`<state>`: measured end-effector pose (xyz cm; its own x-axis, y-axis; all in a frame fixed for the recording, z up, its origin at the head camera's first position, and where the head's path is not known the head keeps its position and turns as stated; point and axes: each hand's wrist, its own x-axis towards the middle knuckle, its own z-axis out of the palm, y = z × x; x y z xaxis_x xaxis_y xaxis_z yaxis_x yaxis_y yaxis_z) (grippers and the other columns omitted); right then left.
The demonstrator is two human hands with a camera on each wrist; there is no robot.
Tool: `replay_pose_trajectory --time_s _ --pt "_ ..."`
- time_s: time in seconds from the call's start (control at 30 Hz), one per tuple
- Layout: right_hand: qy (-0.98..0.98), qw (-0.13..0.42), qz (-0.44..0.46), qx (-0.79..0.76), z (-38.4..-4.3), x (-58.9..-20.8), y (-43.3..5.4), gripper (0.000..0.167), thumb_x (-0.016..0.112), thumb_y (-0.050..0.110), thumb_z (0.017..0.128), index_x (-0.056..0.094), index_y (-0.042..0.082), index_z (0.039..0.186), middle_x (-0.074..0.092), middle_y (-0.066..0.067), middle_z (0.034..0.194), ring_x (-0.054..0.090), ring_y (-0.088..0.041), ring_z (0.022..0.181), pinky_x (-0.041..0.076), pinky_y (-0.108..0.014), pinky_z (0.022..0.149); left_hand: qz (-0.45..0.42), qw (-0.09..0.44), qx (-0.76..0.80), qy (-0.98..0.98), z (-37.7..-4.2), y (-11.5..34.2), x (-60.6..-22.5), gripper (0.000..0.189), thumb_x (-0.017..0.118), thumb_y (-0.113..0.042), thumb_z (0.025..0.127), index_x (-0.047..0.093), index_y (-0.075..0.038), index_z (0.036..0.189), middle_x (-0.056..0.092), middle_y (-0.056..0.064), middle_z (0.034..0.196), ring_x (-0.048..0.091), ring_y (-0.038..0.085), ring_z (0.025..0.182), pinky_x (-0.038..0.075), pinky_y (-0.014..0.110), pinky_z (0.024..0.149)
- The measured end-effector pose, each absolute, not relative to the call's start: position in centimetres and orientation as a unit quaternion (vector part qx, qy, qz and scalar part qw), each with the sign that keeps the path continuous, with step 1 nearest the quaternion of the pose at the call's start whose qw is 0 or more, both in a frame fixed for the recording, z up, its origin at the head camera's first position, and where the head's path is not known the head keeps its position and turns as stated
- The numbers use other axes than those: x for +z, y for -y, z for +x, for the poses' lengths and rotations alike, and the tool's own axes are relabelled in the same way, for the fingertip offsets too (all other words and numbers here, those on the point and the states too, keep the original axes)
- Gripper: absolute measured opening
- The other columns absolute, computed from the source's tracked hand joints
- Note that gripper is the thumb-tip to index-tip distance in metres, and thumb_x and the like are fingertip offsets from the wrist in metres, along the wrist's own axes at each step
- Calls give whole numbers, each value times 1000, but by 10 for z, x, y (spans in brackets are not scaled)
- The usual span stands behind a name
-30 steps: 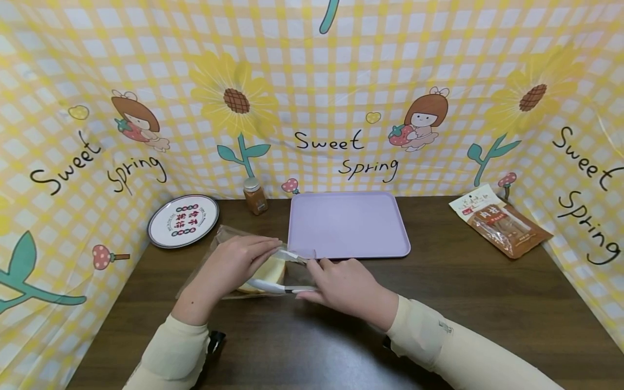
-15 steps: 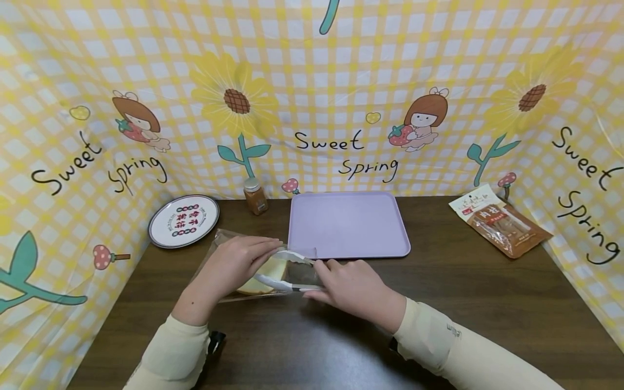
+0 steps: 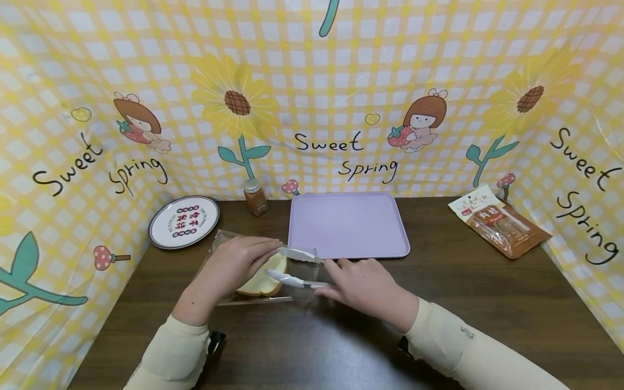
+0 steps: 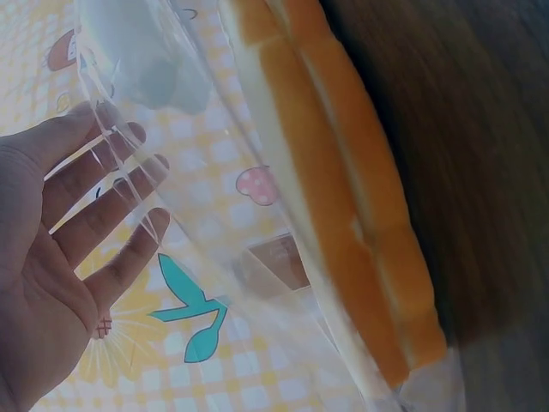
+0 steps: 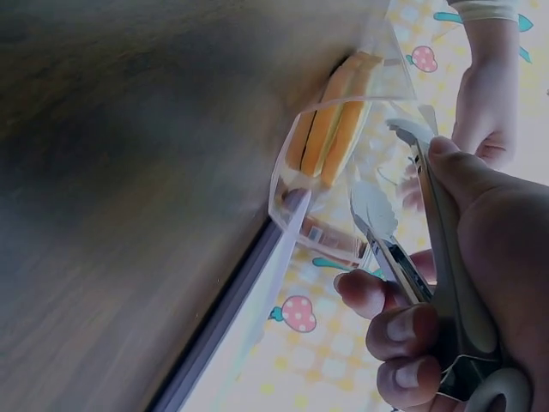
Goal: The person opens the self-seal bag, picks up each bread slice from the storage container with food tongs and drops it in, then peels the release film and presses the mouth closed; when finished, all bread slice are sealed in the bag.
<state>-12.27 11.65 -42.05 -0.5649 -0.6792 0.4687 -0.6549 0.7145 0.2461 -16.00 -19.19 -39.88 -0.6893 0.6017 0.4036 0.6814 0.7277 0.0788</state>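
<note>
My left hand [image 3: 242,264] pinches the upper rim of a clear plastic bag [image 4: 227,257] and holds its mouth open to the right. Its fingertips lie against the film in the left wrist view. Inside the bag stand bread slices [image 3: 265,279], their brown crusts side by side. My right hand [image 3: 366,288] grips metal tongs [image 3: 292,280] with pale scalloped tips. Those tips are spread apart at the bag's mouth, with nothing between them, to the right of the bread. The index fingertip of the left hand is hard to make out.
A lilac tray [image 3: 348,225] lies behind the hands. A white plate [image 3: 184,222] and a jar of brown contents with a silver lid [image 3: 255,197] stand at the back left. A brown food packet [image 3: 502,222] lies at the far right. Checked cloth [image 3: 331,81] walls the table [image 3: 439,281].
My right hand has drawn the tongs to the right, away from the bread and toward the bag's mouth. The left hand has stayed in place; the bag's left end has shifted slightly right.
</note>
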Motion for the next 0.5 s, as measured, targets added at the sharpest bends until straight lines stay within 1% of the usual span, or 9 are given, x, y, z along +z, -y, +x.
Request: replay_pose_trajectory --time_s 0.17,0.3,0.37,0.5 --pt "876 299 378 -21 -118 -416 -128 55 75 66 91 59 14 98 60 4 67 48 -14 41 36 -31 36 -349 175 -110 914 -159 192 -398 28 77 -22 100 80 -15 127 81 2 125 79 25 113 64 48 99" --pt "864 328 382 -22 -113 -414 -138 55 72 66 91 60 13 100 56 4 65 44 -15 38 32 -31 36 -348 175 -110 914 -159 192 -398 29 77 -21 100 80 -16 127 81 1 125 79 25 114 64 48 99" --pt "860 338 383 -22 -111 -413 -144 54 67 66 94 60 13 100 54 3 64 41 -15 37 29 -30 35 -348 177 -111 914 -159 192 -399 28 77 -22 100 80 -17 127 81 1 125 79 24 114 64 48 99" --pt "857 349 378 -17 -106 -413 -155 58 46 67 107 61 12 102 54 2 66 40 -15 36 30 -32 34 -350 179 -111 913 -160 192 -399 28 77 -22 99 81 -17 126 82 0 124 79 24 113 64 47 99"
